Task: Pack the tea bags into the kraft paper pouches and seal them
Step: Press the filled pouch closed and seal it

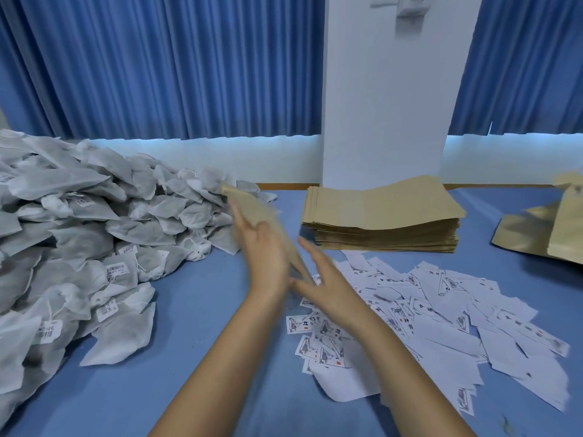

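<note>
Beside the tea bags (79,231), left hand (265,257) and right hand (328,288) sandwich a pouch (252,205) flat-fingered, so it could slip.

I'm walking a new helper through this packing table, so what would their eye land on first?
First, the big heap of white tea bags on the left of the table. Next, in the middle, the left hand and right hand with a motion-blurred kraft pouch between them. Behind to the right sits a neat stack of flat pouches, with printed paper slips scattered in front of it.
</note>
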Demonstrator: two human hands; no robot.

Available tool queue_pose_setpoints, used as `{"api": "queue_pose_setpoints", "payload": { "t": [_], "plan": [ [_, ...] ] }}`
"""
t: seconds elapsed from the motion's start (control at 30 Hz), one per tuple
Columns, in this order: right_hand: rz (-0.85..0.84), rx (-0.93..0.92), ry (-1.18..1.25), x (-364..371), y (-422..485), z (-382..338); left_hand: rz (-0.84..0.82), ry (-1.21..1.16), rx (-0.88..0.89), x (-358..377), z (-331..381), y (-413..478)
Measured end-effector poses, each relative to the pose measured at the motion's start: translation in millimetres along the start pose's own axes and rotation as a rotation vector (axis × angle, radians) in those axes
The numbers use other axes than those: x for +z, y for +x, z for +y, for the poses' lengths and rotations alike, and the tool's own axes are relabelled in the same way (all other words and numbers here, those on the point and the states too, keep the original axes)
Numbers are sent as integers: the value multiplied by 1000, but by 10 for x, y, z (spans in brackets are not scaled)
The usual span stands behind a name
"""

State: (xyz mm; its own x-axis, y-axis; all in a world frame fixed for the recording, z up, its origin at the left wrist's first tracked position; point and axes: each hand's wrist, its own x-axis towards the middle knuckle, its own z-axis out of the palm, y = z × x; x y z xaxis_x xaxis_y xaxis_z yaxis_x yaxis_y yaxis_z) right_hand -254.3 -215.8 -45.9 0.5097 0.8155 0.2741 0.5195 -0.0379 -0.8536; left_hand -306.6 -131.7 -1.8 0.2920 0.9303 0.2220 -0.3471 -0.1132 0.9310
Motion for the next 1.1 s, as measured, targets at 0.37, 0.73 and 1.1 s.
{"api": "queue_pose_setpoints", "payload": {
  "t": [0.37, 0.73, 1.1],
  "plan": [
    [584, 367, 190, -567, -390, 538, -187, 656, -281, 228, -477, -340],
    [710, 323, 561, -1280, -879, 621, -370, -365, -481, 701, -588, -421],
    [1089, 301, 596, -2505, -1548, 696, -807, -189, -557, 2264, -435, -1463]
  ]
}}
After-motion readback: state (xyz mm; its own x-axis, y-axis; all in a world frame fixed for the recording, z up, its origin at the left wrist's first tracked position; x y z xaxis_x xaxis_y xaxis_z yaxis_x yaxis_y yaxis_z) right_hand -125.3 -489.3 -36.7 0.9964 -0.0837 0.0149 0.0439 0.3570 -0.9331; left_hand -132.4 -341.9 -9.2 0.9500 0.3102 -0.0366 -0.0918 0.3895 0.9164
